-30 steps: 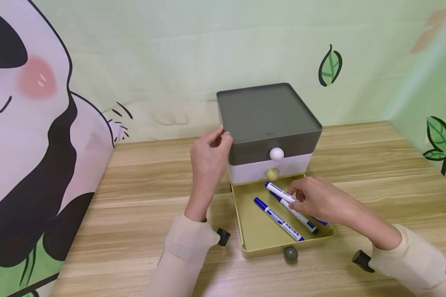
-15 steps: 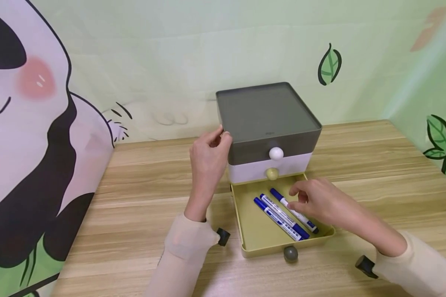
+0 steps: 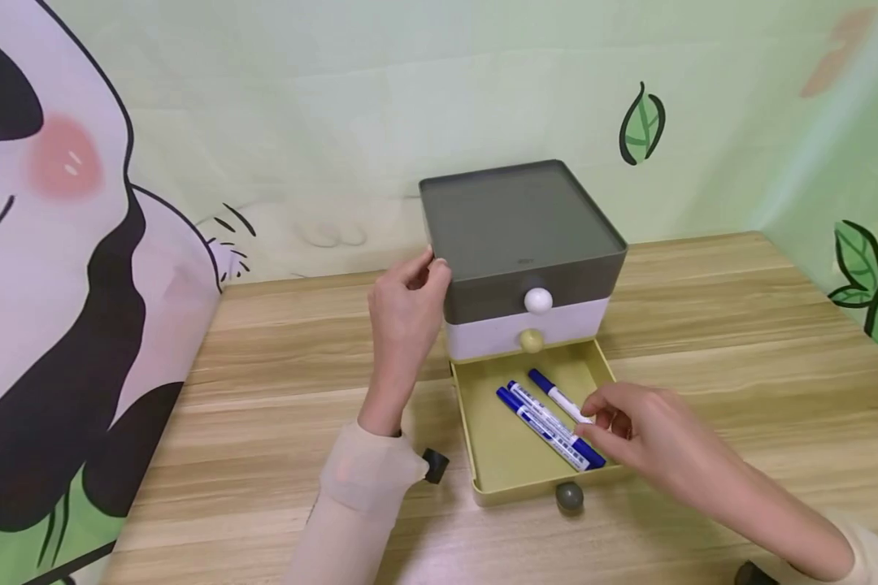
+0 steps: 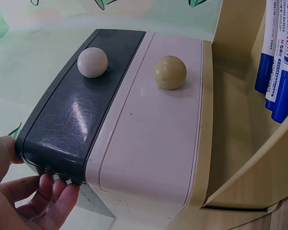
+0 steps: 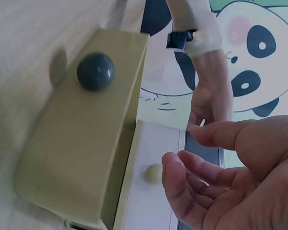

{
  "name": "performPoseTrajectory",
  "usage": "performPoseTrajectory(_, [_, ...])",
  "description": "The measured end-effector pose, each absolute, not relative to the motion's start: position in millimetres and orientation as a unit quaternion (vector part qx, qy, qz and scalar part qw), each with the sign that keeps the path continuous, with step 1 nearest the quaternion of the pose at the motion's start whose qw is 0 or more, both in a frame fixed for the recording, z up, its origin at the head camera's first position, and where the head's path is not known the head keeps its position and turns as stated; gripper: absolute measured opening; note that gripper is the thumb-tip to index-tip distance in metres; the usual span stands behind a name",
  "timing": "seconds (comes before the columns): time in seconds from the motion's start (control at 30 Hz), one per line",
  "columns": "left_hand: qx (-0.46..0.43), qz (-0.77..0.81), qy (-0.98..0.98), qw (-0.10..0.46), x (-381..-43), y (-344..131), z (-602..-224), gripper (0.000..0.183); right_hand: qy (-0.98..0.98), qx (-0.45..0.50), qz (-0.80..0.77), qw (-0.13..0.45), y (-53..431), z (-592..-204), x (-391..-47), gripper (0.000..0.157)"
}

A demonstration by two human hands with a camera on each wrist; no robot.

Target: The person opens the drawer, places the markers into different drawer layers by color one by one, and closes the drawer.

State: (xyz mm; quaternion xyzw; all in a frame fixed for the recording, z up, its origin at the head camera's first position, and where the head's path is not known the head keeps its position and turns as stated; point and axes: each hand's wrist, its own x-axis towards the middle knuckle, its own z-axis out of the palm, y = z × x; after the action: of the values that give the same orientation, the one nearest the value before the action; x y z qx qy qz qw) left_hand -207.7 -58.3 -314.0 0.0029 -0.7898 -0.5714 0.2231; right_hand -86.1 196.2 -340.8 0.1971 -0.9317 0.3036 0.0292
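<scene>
A small drawer unit (image 3: pixel 523 223), dark grey over white over yellow, stands on the table. My left hand (image 3: pixel 407 313) grips its top front left corner, thumb at the rim and fingertips against the side in the left wrist view. The yellow bottom drawer (image 3: pixel 493 455) is pulled out. Inside lie two whiteboard markers (image 3: pixel 537 424) side by side, and a third blue-capped marker (image 3: pixel 558 400) slants to their right. Over the drawer's right side, my right hand (image 3: pixel 654 422) hides that marker's lower end. Between its thumb and fingers the right wrist view shows a gap with nothing in it.
A grey round knob (image 3: pixel 569 497) sticks out from the drawer front. White (image 3: pixel 538 300) and yellow (image 3: pixel 532 340) knobs mark the shut upper drawers. The wooden table (image 3: pixel 285 390) meets a panda-print wall cloth (image 3: pixel 300 122) behind and at both sides.
One marker that was in my right hand now lies beside the leftmost marker. My right hand has drawn back toward the drawer's front right. The left hand stays at the corner.
</scene>
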Motion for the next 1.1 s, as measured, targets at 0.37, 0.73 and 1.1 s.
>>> performPoseTrajectory(0.37, [0.006,-0.571,-0.790,0.223,-209,-60,-312,0.032,-0.909,0.195,0.367,-0.009,201,-356,-57,0.007])
performPoseTrajectory(0.73, [0.006,-0.568,-0.792,0.223,-208,-59,-312,0.032,-0.892,0.201,0.402,-0.055,203,-389,-45,0.005])
performPoseTrajectory(1.1, [0.008,-0.572,-0.792,0.214,-207,-59,-313,0.033,-0.879,0.209,0.421,-0.080,204,-403,-42,0.018])
